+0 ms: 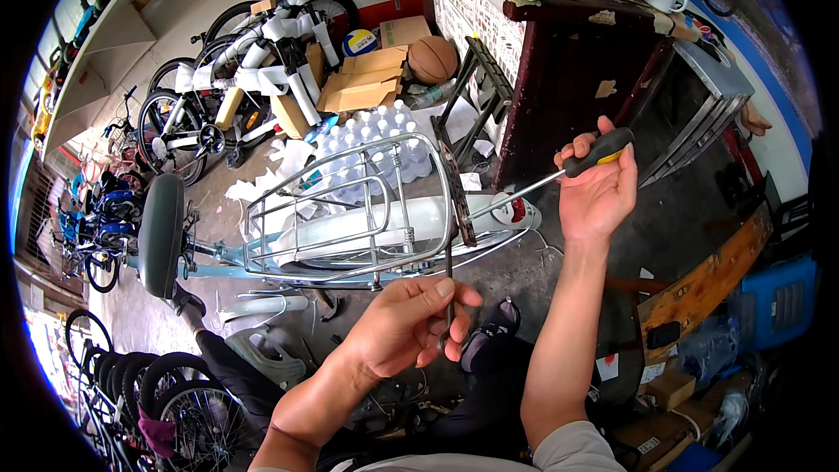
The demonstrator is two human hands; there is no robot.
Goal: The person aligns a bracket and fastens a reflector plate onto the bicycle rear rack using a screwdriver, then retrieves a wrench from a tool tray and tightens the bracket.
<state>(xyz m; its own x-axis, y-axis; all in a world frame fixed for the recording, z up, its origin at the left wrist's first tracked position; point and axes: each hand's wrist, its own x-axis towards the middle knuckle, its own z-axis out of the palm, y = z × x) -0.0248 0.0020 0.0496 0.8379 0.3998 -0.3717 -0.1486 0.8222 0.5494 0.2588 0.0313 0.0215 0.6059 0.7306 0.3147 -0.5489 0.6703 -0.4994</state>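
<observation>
Gripped in the right hand (597, 197), a black-and-yellow-handled screwdriver (559, 175) points its tip at the silver wire rear rack (350, 210); the left hand (404, 323) pinches a thin dark metal stay (449, 284) below. Judged mid-fastening; next calls for seating the tip squarely.

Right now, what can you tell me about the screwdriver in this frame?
The screwdriver has a black handle with a yellow band and a slim, bare metal shaft. The right hand holds it by the handle, fingers wrapped around, thumb up. It lies slanted, handle up and right, with the shaft running down-left toward the back end of the silver rack. Its tip is hidden near a dark upright bar there, so contact cannot be told.
</observation>
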